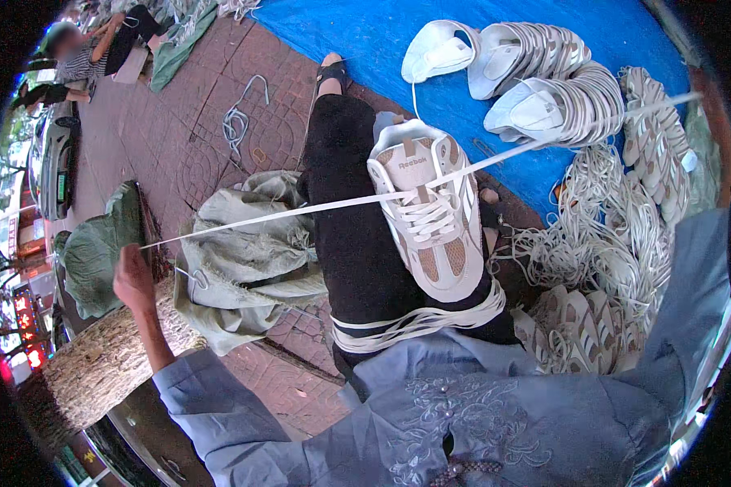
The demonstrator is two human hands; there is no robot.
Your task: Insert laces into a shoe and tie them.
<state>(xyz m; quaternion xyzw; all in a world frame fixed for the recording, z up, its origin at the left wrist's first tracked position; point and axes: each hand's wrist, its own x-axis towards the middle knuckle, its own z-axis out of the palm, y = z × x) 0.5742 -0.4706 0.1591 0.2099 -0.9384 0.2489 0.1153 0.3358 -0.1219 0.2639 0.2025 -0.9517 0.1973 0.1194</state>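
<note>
A white and tan shoe upper [447, 264] lies over my legs, toe toward me, with white laces crossed through its lower eyelets. A long white shoelace [280, 213] stretches taut across it, from far left to upper right. My left hand [132, 277] is closed on the lace's left end, out beside the greenish cloth. At the dark right rim, my right hand [704, 101] is closed where the other end of the lace stops; its fingers are hard to make out. A bundle of white laces [418, 321] is draped across my thighs.
Nested shoe uppers [544, 61] stand on a blue tarp [341, 32]. A tangled lace heap [609, 195] and more uppers [581, 325] lie right. Pale cloth [248, 243], a tree trunk [105, 357] and a green bag [101, 260] are left. Another person [85, 61] sits far left.
</note>
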